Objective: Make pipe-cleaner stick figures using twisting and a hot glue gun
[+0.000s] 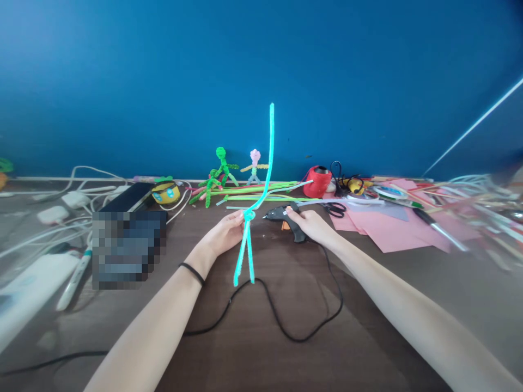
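Note:
My left hand (224, 234) pinches a turquoise pipe cleaner (266, 163) at its twisted knot. One long end stands up in front of the blue wall and two short ends hang down toward the table. My right hand (311, 224) grips a black glue gun (286, 215), whose nozzle points left at the knot. The gun's black cord (286, 321) loops across the brown table (253, 354) toward me.
Pipe-cleaner figures, one green (219, 173) and one pastel (255, 166), stand at the wall behind loose green stems (261, 190). A red tape roll (317, 181), scissors (335, 209) and pink paper sheets (392, 228) lie right. White cables, chargers and a marker (75, 277) crowd the left.

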`<action>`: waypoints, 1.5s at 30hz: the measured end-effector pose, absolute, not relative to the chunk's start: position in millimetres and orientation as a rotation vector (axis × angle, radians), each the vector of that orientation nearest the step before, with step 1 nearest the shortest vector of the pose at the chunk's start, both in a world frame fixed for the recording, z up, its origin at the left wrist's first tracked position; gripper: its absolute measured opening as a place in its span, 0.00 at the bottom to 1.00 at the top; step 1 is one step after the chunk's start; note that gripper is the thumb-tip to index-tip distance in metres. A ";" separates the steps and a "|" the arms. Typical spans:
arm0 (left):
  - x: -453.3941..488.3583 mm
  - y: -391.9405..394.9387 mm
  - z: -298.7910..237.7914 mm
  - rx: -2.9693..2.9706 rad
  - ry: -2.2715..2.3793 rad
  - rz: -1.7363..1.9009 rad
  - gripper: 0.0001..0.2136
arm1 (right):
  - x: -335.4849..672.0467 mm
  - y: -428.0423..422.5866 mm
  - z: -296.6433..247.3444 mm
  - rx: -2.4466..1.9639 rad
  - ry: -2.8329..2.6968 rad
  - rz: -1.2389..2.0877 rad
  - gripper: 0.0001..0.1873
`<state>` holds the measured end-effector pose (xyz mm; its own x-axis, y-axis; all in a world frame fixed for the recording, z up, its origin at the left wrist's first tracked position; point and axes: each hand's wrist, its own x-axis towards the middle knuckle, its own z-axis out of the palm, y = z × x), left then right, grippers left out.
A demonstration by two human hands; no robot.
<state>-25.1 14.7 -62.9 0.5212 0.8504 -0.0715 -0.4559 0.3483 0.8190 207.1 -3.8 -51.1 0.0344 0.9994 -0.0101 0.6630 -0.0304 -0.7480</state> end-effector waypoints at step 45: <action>-14.0 4.1 -56.2 1.000 0.528 0.785 0.09 | 167.4 -39.2 -40.6 -0.917 -1.436 1.142 0.14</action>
